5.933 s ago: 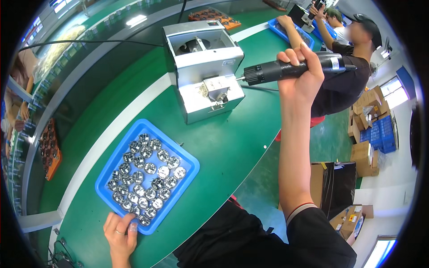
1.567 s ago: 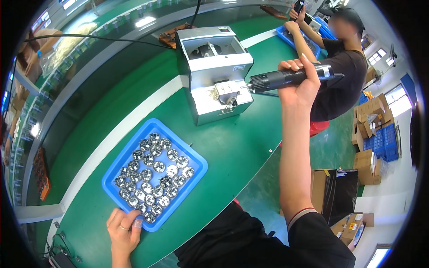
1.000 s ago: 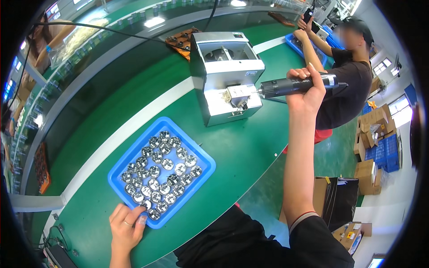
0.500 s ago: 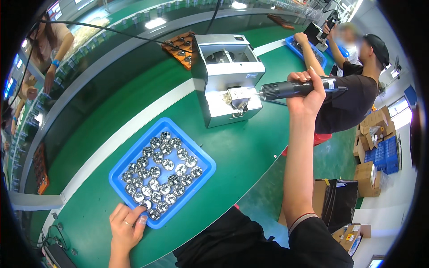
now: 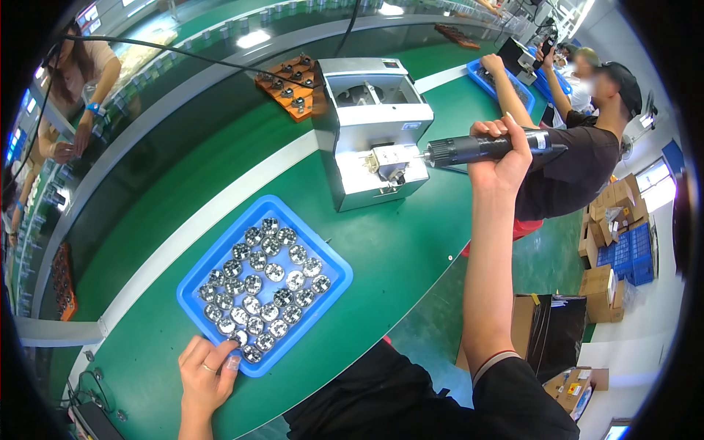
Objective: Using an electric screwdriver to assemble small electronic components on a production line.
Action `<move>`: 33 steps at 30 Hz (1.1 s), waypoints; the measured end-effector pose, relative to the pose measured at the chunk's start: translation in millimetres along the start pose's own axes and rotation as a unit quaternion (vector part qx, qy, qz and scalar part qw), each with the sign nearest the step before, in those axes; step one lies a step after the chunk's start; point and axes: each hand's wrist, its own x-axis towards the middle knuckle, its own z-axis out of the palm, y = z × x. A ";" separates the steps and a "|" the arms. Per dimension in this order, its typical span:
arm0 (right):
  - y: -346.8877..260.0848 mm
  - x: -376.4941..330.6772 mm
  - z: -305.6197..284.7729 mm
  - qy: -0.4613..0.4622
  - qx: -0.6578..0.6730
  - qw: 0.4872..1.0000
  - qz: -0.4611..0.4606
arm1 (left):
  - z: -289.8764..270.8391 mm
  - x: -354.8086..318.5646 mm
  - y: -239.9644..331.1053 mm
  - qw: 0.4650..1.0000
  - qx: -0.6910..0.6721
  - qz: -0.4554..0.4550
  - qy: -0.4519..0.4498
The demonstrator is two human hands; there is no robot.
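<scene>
Left hand [image 5: 207,372]: moved up from the near edge of the green bench [image 5: 411,249]; fingertips now laid on the near corner of the blue tray [image 5: 334,277], touching a round metal part [image 5: 236,339].
Right hand [image 5: 501,150]: electric screwdriver [image 5: 484,147] brought closer to the grey feeder machine [image 5: 374,128]; its tip is now set at the front outlet.
Camera view: shifted, so tray and machine are seen further right.
</scene>
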 end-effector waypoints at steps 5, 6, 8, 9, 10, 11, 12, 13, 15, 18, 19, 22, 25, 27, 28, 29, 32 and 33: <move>-1.4 -0.9 -5.5 -0.033 -0.013 0.999 0.012 | -0.9 1.3 1.4 1.000 -0.006 -0.001 0.007; -2.2 -3.1 -7.9 -0.044 -0.059 0.997 0.015 | -1.4 0.7 1.3 1.000 -0.006 -0.002 0.002; -14.3 -5.2 -21.1 -0.073 -0.148 0.986 0.000 | -0.3 0.0 -1.1 1.000 -0.006 0.008 0.009; -20.0 -15.6 -26.9 -0.108 -0.148 0.983 0.032 | 0.6 -0.9 -3.0 1.000 -0.005 0.017 0.012; -23.0 -26.5 -28.6 -0.130 -0.143 0.979 0.063 | 0.3 -2.5 -5.0 1.000 -0.001 0.011 0.017; -26.1 -36.0 -29.4 -0.153 -0.138 0.974 0.094 | -0.4 -3.8 -7.8 0.999 0.006 0.023 0.023; -30.5 -43.3 -31.7 -0.191 -0.140 0.965 0.112 | -1.2 -4.9 -9.3 0.999 0.012 0.036 0.028; -38.0 -48.5 -33.2 -0.227 -0.143 0.955 0.128 | -2.4 -5.0 -9.4 0.999 0.013 0.032 0.031; -43.0 -61.9 -36.8 -0.195 -0.254 0.942 0.101 | -5.5 -6.3 -10.0 0.997 0.027 0.054 0.039; -59.1 -78.9 -41.0 -0.278 -0.388 0.875 0.083 | -0.4 -1.0 -8.8 0.997 0.001 0.059 0.055; -57.3 -82.7 -43.0 -0.283 -0.407 0.867 0.046 | 2.3 1.4 -8.3 0.997 0.003 0.055 0.058; -44.7 -82.5 -46.6 -0.287 -0.307 0.907 0.005 | 10.5 6.2 -13.2 0.993 -0.011 0.079 0.091; -41.7 -70.5 -58.2 -0.110 -0.223 0.967 -0.054 | 16.6 9.1 -19.5 0.990 -0.002 0.097 0.099; -48.2 -59.4 -67.2 -0.151 -0.183 0.970 -0.055 | 20.4 13.5 -19.8 0.988 0.037 0.115 0.100; -50.1 -58.7 -67.9 -0.148 -0.154 0.976 -0.049 | 20.2 15.7 -20.7 0.987 0.041 0.112 0.103; -52.6 -61.2 -67.2 -0.137 -0.141 0.980 -0.043 | 18.3 17.9 -21.9 0.988 0.063 0.120 0.079; -45.7 -73.6 -57.3 -0.162 -0.112 0.979 -0.045 | 16.4 22.1 -27.9 0.986 0.094 0.120 0.065; -39.3 -82.6 -49.0 -0.177 -0.130 0.974 -0.055 | 16.7 20.9 -30.2 0.986 0.099 0.112 0.072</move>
